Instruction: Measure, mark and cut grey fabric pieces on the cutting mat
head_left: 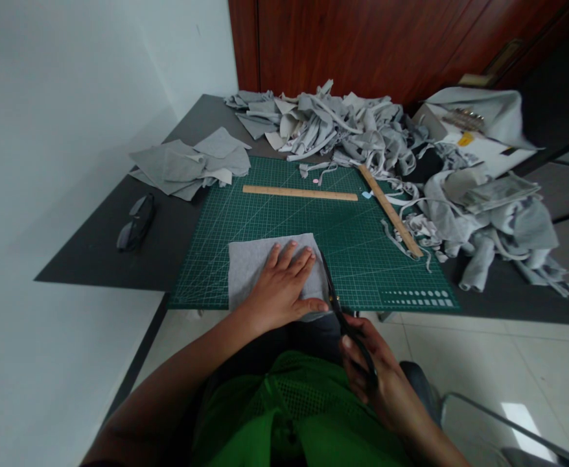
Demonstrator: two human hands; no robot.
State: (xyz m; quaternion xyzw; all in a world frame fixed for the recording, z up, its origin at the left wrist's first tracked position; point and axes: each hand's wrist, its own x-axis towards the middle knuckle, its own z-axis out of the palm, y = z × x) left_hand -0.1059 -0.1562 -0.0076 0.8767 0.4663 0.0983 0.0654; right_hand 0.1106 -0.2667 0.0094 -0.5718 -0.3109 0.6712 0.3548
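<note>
A piece of grey fabric [248, 266] lies at the front edge of the green cutting mat [284, 217], part of it hanging over the edge. My left hand [284, 282] rests flat on this fabric with the fingers stretched out. In my right hand [369, 363] is a pair of black scissors [336, 301], gripped by the handles just off the table's front edge. The blades point away from me along the right side of the fabric. Whether fabric sits between the blades is too small to tell.
One wooden ruler [299, 192] lies across the mat, another wooden ruler [391, 211] slants at its right. Dark glasses [136, 222] and stacked grey fabric pieces [182, 165] are at left. A heap of scraps [343, 123] lines the back; more grey cloth [498, 214] and a white box [479, 139] stand right.
</note>
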